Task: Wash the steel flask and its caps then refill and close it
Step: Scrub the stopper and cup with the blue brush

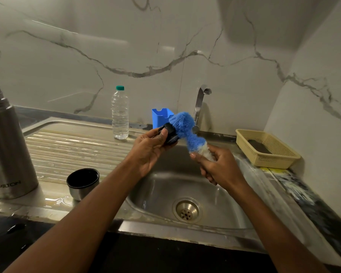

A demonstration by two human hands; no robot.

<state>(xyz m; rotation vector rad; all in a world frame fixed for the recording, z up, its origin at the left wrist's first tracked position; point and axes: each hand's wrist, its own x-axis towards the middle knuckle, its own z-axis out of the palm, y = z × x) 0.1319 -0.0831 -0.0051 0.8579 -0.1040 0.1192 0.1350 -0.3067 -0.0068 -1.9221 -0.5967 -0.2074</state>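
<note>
Left hand: gripped a small black inner cap above the sink basin, thumb curled over its rim. Right hand: fingers closed round the lower end of a blue-and-white bottle brush, whose blue bristles pressed against the cap; the handle itself was hidden in the fist. Steel flask: stood upright and uncapped on the wet drainboard, far left. Steel outer cap: just beside the flask, mouth up, apparently empty. Plastic water bottle: upright at the drainboard's back. Tap: behind the basin. Cream basket: on the counter, right.
</note>
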